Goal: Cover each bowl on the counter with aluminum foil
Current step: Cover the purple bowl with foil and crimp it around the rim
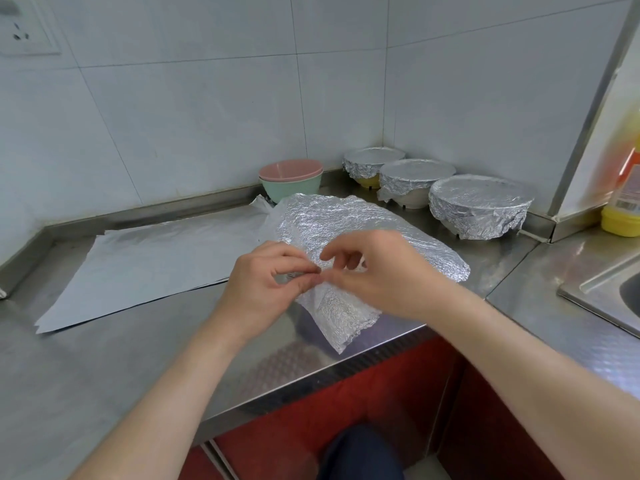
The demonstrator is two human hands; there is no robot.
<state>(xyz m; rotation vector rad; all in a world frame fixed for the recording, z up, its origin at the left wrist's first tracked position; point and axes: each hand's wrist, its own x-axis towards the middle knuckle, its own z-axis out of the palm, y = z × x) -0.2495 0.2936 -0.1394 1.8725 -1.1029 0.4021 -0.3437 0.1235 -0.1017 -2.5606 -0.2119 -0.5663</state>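
Note:
A crinkled sheet of aluminum foil is draped over something at the counter's middle; whatever lies under it is hidden. My left hand and my right hand meet at the sheet's near edge, each pinching the foil between thumb and fingertips. Three foil-covered bowls stand in the back right corner: a yellow one, a white one and a larger one. A pink bowl nested in a green bowl stands uncovered against the back wall.
A stack of flat foil sheets lies on the steel counter to the left. A sink sits at the right, with a yellow bottle behind it. The counter's front edge runs just below my hands.

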